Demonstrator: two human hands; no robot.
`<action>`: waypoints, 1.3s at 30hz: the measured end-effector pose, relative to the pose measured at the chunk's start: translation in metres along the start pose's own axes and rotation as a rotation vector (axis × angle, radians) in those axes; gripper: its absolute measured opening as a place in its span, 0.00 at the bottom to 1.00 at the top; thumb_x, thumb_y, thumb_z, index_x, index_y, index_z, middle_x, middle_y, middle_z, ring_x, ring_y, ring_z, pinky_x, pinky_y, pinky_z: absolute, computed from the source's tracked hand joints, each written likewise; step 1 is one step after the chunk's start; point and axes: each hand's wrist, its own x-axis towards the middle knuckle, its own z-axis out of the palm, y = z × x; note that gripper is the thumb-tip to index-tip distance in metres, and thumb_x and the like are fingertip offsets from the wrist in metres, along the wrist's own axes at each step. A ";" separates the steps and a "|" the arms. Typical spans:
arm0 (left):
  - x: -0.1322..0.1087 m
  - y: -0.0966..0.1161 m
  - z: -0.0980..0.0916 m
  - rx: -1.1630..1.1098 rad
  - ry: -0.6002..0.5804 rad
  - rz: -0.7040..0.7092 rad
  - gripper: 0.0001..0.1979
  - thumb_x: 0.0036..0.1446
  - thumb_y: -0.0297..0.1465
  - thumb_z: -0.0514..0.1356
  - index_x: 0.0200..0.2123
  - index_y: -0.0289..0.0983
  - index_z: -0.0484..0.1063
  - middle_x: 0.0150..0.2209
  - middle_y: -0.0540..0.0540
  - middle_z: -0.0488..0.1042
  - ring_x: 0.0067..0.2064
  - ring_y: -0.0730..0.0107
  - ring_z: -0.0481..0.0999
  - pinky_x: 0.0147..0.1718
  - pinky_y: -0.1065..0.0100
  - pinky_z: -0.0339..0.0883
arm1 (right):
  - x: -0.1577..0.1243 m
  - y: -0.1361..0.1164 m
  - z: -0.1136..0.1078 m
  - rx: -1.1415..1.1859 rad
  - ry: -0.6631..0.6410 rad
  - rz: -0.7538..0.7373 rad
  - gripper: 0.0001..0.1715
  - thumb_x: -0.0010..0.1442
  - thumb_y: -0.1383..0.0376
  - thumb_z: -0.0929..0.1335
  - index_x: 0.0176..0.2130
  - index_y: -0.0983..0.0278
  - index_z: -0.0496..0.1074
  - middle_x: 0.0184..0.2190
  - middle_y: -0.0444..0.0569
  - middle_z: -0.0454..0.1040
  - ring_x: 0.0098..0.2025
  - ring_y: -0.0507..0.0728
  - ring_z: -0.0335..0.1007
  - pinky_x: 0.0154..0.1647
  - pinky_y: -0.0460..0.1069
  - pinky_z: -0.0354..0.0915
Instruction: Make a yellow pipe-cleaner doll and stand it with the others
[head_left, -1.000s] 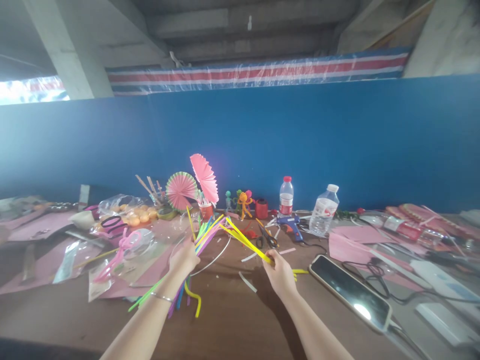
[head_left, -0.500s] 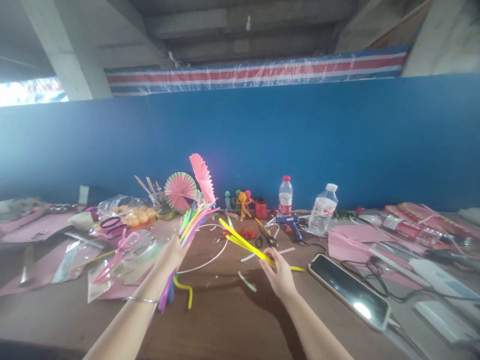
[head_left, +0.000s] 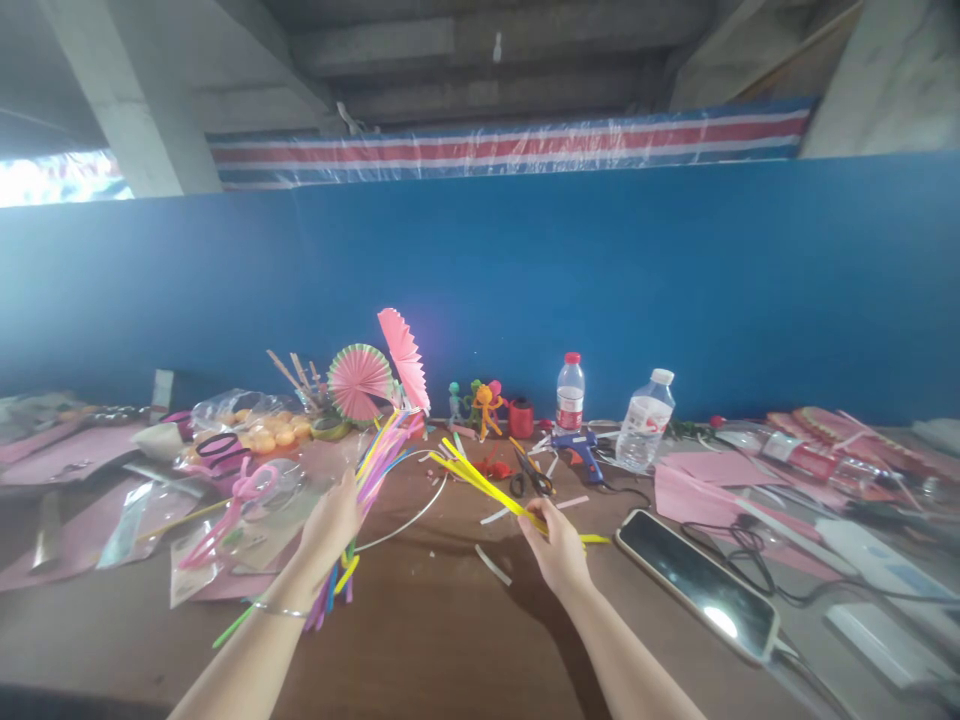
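Observation:
My left hand point(head_left: 335, 520) is closed around a bundle of multicoloured pipe cleaners point(head_left: 382, 460), whose tops fan out above the fist and whose lower ends hang below it. In my right hand point(head_left: 553, 545), pinched between thumb and fingers, are several yellow pipe cleaners point(head_left: 484, 482) that point up and left toward the bundle. The two hands are apart over the brown table point(head_left: 420, 640). A white ring point(head_left: 409, 522) lies between them, partly hidden behind the left hand's bundle. Black-handled scissors point(head_left: 534, 478) lie just beyond the right hand.
Pink paper fans point(head_left: 360, 382), small figures point(head_left: 487, 405) and a red spool point(head_left: 520, 417) stand at the back. Two bottles point(head_left: 570, 397) and a blue glue gun point(head_left: 581, 450) are right of them. A phone point(head_left: 697, 583) lies at right, pink paper point(head_left: 75, 455) at left.
The left hand's bundle has shifted and spread, with a green end now sticking out at lower left. The yellow pipe cleaners in my right hand have moved slightly left and fanned apart.

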 end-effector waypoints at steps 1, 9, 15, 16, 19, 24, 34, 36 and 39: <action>0.000 -0.001 -0.002 0.004 -0.009 0.002 0.17 0.55 0.32 0.46 0.48 0.34 0.59 0.33 0.37 0.73 0.37 0.55 0.75 0.33 0.63 0.62 | 0.000 0.001 0.000 -0.001 0.001 0.003 0.11 0.57 0.56 0.60 0.34 0.61 0.64 0.32 0.46 0.72 0.36 0.55 0.68 0.36 0.47 0.60; 0.002 -0.005 -0.018 0.082 0.086 -0.093 0.22 0.58 0.41 0.40 0.44 0.32 0.62 0.32 0.37 0.75 0.34 0.54 0.75 0.31 0.63 0.62 | 0.004 0.009 0.003 0.020 0.055 -0.050 0.12 0.59 0.61 0.58 0.37 0.63 0.66 0.36 0.49 0.72 0.39 0.56 0.67 0.41 0.48 0.60; -0.001 -0.008 -0.028 0.074 0.026 -0.097 0.31 0.51 0.49 0.47 0.51 0.33 0.58 0.46 0.33 0.69 0.45 0.49 0.71 0.39 0.59 0.61 | 0.006 0.010 0.005 0.028 0.065 -0.126 0.09 0.55 0.67 0.61 0.35 0.62 0.69 0.34 0.48 0.71 0.38 0.56 0.67 0.40 0.48 0.61; -0.002 -0.008 -0.027 0.076 -0.004 -0.094 0.31 0.49 0.48 0.50 0.51 0.33 0.59 0.47 0.33 0.68 0.45 0.49 0.71 0.40 0.60 0.61 | 0.006 0.011 0.005 0.029 0.064 -0.139 0.09 0.53 0.69 0.61 0.33 0.62 0.70 0.33 0.48 0.71 0.37 0.56 0.67 0.40 0.48 0.61; -0.005 -0.007 -0.026 0.031 -0.099 -0.045 0.24 0.47 0.38 0.56 0.48 0.34 0.63 0.45 0.35 0.70 0.45 0.54 0.71 0.40 0.65 0.61 | 0.005 0.011 0.005 0.025 0.069 -0.155 0.11 0.47 0.73 0.61 0.30 0.62 0.70 0.30 0.47 0.71 0.36 0.56 0.67 0.39 0.48 0.62; -0.005 -0.011 -0.021 -0.052 -0.098 0.001 0.14 0.51 0.32 0.52 0.43 0.37 0.64 0.40 0.40 0.74 0.42 0.58 0.73 0.36 0.67 0.61 | 0.005 0.010 0.004 0.017 0.040 -0.153 0.13 0.45 0.75 0.60 0.28 0.62 0.70 0.30 0.47 0.71 0.36 0.56 0.67 0.39 0.49 0.62; -0.001 -0.017 -0.027 -0.084 0.010 -0.102 0.26 0.58 0.43 0.39 0.50 0.33 0.58 0.42 0.35 0.73 0.43 0.53 0.73 0.37 0.63 0.62 | 0.006 0.009 0.005 -0.019 -0.060 -0.073 0.16 0.51 0.67 0.62 0.40 0.61 0.72 0.38 0.47 0.74 0.42 0.56 0.68 0.44 0.50 0.60; -0.003 -0.010 -0.026 -0.125 -0.033 -0.093 0.30 0.56 0.47 0.40 0.54 0.34 0.54 0.47 0.34 0.69 0.47 0.51 0.70 0.41 0.61 0.61 | 0.005 0.005 0.003 -0.069 -0.095 -0.108 0.19 0.48 0.70 0.63 0.41 0.60 0.71 0.39 0.47 0.73 0.43 0.57 0.67 0.45 0.50 0.59; -0.011 0.002 -0.015 -0.101 -0.067 -0.031 0.36 0.50 0.50 0.48 0.57 0.34 0.50 0.54 0.32 0.62 0.51 0.47 0.66 0.43 0.58 0.59 | 0.002 -0.003 0.000 -0.174 -0.115 -0.149 0.20 0.46 0.70 0.64 0.41 0.58 0.71 0.41 0.47 0.72 0.47 0.58 0.64 0.46 0.52 0.56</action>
